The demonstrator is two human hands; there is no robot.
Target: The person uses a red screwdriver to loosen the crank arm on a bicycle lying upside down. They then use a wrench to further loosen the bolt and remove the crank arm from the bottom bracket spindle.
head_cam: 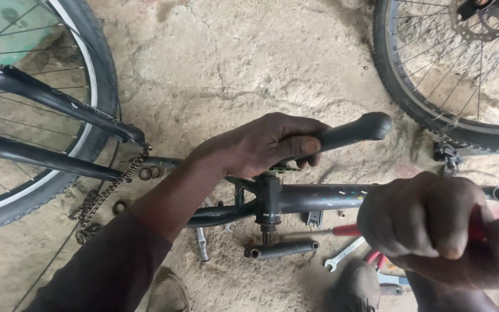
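My left hand (pixel 264 144) is closed around a black crank arm (pixel 356 130) that sticks out to the right above the bottom bracket (pixel 268 202) of a dark bicycle frame (pixel 319 197). My right hand (pixel 434 222) is fisted on a red-handled tool (pixel 347 230), low at the right. The tool's thin metal shaft points left toward the bracket. The opposite crank arm (pixel 284 249) hangs under the bracket, close to the floor. The tool's tip is hard to make out.
A rear wheel (pixel 96 86) with the frame stays (pixel 41 95) fills the left. A loose rusty chain (pixel 108 193) hangs there. Another wheel (pixel 434 115) with a disc rotor sits top right. A spanner (pixel 342 255), small parts and my shoes (pixel 353 286) lie on the concrete floor (pixel 232 58).
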